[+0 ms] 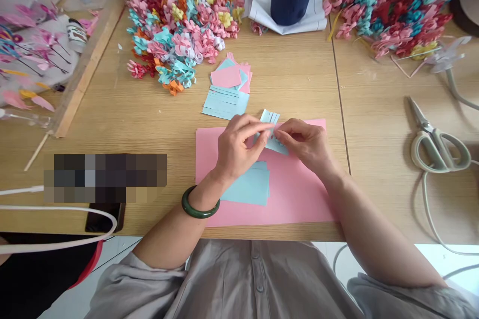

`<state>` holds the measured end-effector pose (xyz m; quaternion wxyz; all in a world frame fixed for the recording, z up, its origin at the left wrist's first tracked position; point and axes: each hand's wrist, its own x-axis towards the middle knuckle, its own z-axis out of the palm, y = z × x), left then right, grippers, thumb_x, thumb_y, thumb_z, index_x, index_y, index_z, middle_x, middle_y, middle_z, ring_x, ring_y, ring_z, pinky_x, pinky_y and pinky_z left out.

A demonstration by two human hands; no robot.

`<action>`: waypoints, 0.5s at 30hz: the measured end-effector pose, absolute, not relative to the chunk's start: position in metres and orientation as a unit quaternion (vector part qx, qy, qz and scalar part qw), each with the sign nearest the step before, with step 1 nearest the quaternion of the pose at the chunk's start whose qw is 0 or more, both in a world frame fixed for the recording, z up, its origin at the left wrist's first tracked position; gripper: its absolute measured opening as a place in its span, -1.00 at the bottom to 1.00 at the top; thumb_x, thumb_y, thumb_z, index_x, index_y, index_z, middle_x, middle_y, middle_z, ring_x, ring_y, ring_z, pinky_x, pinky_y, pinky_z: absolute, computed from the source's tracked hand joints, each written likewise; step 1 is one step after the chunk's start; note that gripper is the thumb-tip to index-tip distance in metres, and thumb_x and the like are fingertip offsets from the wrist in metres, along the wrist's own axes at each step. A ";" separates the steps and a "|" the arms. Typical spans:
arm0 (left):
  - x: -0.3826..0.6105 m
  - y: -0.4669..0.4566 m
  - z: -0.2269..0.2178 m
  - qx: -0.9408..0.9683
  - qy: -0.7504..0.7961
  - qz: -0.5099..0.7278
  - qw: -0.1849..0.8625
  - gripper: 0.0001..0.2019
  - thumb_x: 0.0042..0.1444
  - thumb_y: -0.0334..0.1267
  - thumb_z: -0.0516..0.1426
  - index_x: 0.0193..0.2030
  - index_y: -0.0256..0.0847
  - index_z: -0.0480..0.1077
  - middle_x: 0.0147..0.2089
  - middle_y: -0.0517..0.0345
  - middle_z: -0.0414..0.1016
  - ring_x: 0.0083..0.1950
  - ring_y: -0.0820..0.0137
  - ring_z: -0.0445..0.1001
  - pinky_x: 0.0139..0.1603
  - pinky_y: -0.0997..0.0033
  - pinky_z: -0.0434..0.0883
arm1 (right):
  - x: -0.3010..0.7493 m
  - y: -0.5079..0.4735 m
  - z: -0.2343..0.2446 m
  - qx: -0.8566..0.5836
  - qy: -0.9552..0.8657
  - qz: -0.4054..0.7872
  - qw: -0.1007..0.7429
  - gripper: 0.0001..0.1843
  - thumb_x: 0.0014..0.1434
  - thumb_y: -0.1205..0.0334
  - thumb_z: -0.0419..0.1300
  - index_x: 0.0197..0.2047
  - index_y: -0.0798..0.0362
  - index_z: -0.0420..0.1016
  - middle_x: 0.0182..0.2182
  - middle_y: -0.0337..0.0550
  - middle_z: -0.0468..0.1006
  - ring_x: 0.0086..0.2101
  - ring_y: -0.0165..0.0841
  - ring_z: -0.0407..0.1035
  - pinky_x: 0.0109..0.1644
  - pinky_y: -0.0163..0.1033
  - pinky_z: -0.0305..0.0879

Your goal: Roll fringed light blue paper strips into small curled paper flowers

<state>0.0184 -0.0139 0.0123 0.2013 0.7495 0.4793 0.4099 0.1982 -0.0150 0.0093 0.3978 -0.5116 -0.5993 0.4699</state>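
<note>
Both of my hands pinch one small light-blue paper piece [270, 118], cut into strips at its upper edge. My left hand [239, 145], with a green bangle on the wrist, grips its left side. My right hand [305, 142] grips its right side. They work above a pink paper sheet [295, 194] lying on the wooden table. A stack of light-blue paper pieces [250, 187] rests on the pink sheet under my left wrist.
More cut blue and pink paper pieces [228, 90] lie farther back. Heaps of curled coloured paper flowers [179, 25] fill the back left and the back right [396, 5]. Scissors [436, 142] lie at the right. A phone [105, 217] sits near the front edge.
</note>
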 end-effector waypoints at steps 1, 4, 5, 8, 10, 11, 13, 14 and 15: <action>0.018 -0.014 0.013 0.734 0.494 0.422 0.197 -0.84 0.26 -0.23 0.16 -0.14 -0.14 0.57 -0.21 0.10 0.55 -0.21 0.43 0.45 -0.24 0.46 0.39 | 0.198 -0.015 0.010 -0.512 -0.602 0.465 0.400 -0.78 0.20 0.13 0.28 -0.43 0.04 0.54 -0.42 -0.20 0.51 -0.39 -0.41 0.30 -0.31 -0.23 0.21; 0.015 -0.012 0.015 0.648 0.563 0.461 0.225 -0.75 0.30 -0.08 0.11 -0.17 -0.18 0.52 -0.24 0.09 0.55 -0.29 0.47 0.47 -0.33 0.51 0.40 | 0.199 -0.015 0.011 -0.514 -0.623 0.426 0.407 -0.78 0.21 0.12 0.27 -0.43 0.02 0.54 -0.39 -0.18 0.53 -0.34 -0.37 0.34 -0.26 -0.21 0.26; 0.014 -0.012 0.016 0.617 0.584 0.459 0.260 -0.68 0.30 -0.01 0.08 -0.23 -0.20 0.51 -0.33 0.12 0.54 -0.38 0.50 0.46 -0.39 0.53 0.38 | 0.200 -0.015 0.011 -0.516 -0.634 0.407 0.409 -0.78 0.22 0.11 0.26 -0.42 0.01 0.54 -0.39 -0.18 0.54 -0.33 -0.35 0.35 -0.24 -0.20 0.27; 0.012 -0.011 0.017 0.546 0.609 0.382 0.430 -0.47 0.26 0.19 0.02 -0.48 -0.23 0.44 -0.61 0.18 0.42 -0.62 0.52 0.37 -0.57 0.53 0.32 | 0.201 -0.016 0.013 -0.512 -0.657 0.362 0.418 -0.76 0.24 0.07 0.26 -0.41 -0.01 0.55 -0.39 -0.18 0.55 -0.30 -0.33 0.35 -0.20 -0.18 0.29; 0.012 -0.011 0.019 0.510 0.583 0.328 0.541 -0.40 0.22 0.25 0.03 -0.56 -0.25 0.41 -0.63 0.13 0.44 -0.62 0.47 0.43 -0.59 0.51 0.36 | 0.201 -0.016 0.014 -0.502 -0.665 0.354 0.425 -0.76 0.25 0.06 0.25 -0.40 -0.02 0.55 -0.39 -0.19 0.55 -0.31 -0.34 0.35 -0.19 -0.17 0.29; 0.014 -0.012 0.021 0.493 0.561 0.316 0.585 -0.42 0.20 0.24 0.06 -0.54 -0.26 0.43 -0.59 0.11 0.48 -0.57 0.43 0.48 -0.56 0.50 0.41 | 0.201 -0.016 0.014 -0.495 -0.669 0.354 0.428 -0.76 0.25 0.06 0.25 -0.39 -0.02 0.56 -0.39 -0.20 0.55 -0.31 -0.34 0.35 -0.19 -0.17 0.29; 0.016 -0.012 0.023 0.465 0.512 0.320 0.648 -0.53 0.14 0.18 0.16 -0.40 -0.27 0.51 -0.45 0.09 0.57 -0.43 0.37 0.58 -0.45 0.46 0.52 | 0.200 -0.017 0.014 -0.482 -0.677 0.355 0.430 -0.78 0.27 0.08 0.24 -0.38 -0.03 0.56 -0.40 -0.21 0.55 -0.32 -0.35 0.33 -0.19 -0.17 0.28; 0.017 -0.013 0.023 0.453 0.493 0.324 0.668 -0.58 0.11 0.14 0.22 -0.30 -0.26 0.54 -0.37 0.09 0.60 -0.37 0.35 0.60 -0.40 0.43 0.55 | 0.200 -0.017 0.014 -0.477 -0.680 0.354 0.430 -0.79 0.27 0.10 0.23 -0.37 -0.03 0.56 -0.41 -0.21 0.54 -0.33 -0.35 0.33 -0.19 -0.17 0.28; 0.018 -0.013 0.022 0.444 0.481 0.329 0.680 -0.60 0.08 0.10 0.26 -0.23 -0.26 0.56 -0.32 0.07 0.61 -0.33 0.33 0.61 -0.37 0.40 0.58 | 0.199 -0.017 0.014 -0.474 -0.684 0.350 0.430 -0.80 0.28 0.13 0.22 -0.36 -0.03 0.56 -0.41 -0.21 0.54 -0.33 -0.35 0.32 -0.19 -0.16 0.28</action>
